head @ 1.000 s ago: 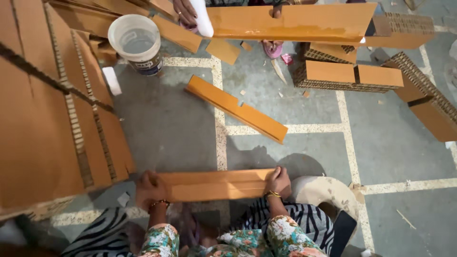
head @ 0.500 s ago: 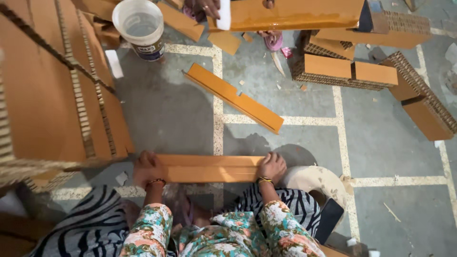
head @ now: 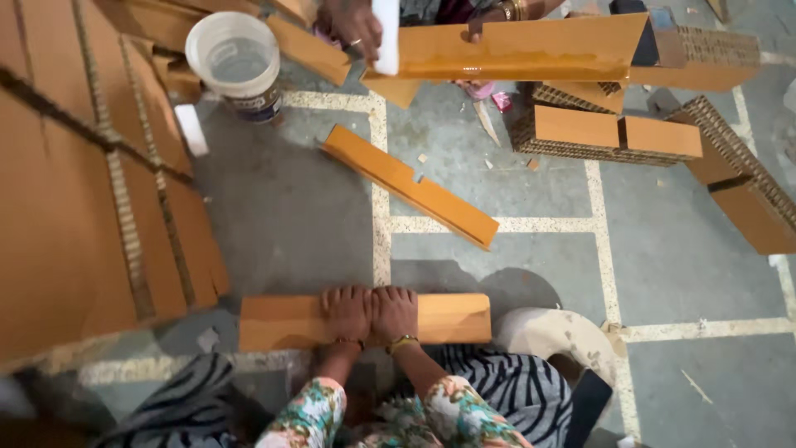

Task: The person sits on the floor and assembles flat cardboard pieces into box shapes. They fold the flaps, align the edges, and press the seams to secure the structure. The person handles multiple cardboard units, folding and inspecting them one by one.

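**Both hands pressed flat on the near cardboard strip**

Closest in, the person's left hand (head: pixel 347 311) and right hand (head: pixel 395 311) lie side by side, touching, palms down on the middle of a brown cardboard strip (head: pixel 448 318). The fingers are spread flat rather than curled round anything, so neither hand grips; they seem to bear down, probably to press the strip flat against the grey floor (head: pixel 282 216), where it lies crosswise just in front of the floral sleeves.

Just to the right of the strip rests a pale rounded object (head: pixel 555 336), partly hidden.

Further out, a second, longer strip (head: pixel 410 187) lies diagonally on the floor, well apart and untouched. Large honeycomb cardboard sheets (head: pixel 75 207) fill the left side, likely stock.

Farthest away stands a white bucket (head: pixel 234 62). Beside it another person's hand (head: pixel 352 25) works at a long shiny board (head: pixel 514 51), with stacked cardboard blocks (head: pixel 618 133) lying near.
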